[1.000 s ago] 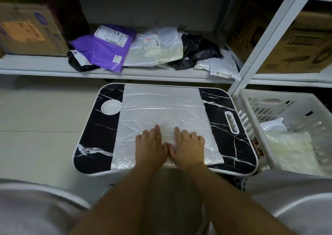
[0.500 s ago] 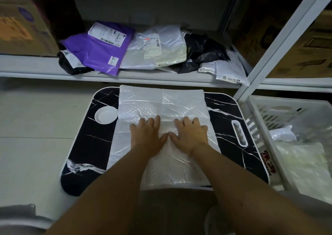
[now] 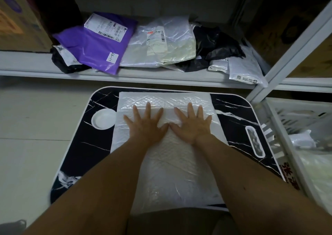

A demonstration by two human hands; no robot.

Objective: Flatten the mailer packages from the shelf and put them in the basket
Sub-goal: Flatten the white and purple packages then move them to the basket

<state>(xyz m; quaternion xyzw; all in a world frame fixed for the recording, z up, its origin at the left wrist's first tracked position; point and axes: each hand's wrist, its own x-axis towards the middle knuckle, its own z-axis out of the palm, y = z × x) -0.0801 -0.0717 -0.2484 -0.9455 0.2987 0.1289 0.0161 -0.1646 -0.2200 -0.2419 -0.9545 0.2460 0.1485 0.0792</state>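
On the lap table (image 3: 239, 112), white bubble mailer (image 3: 172, 162) lengthwise toward shelf (image 3: 143, 76), both hands' grip spread flat.

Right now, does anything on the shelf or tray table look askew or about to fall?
Yes: the white mailer at the shelf's right end hangs over the front edge. The other mailers lie crumpled and overlapping. On the tray table, the bubble mailer lies square under both hands.

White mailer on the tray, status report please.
Left hand and right hand flat, pressing white mailer. Not yet in basket. Nothing obstructing.
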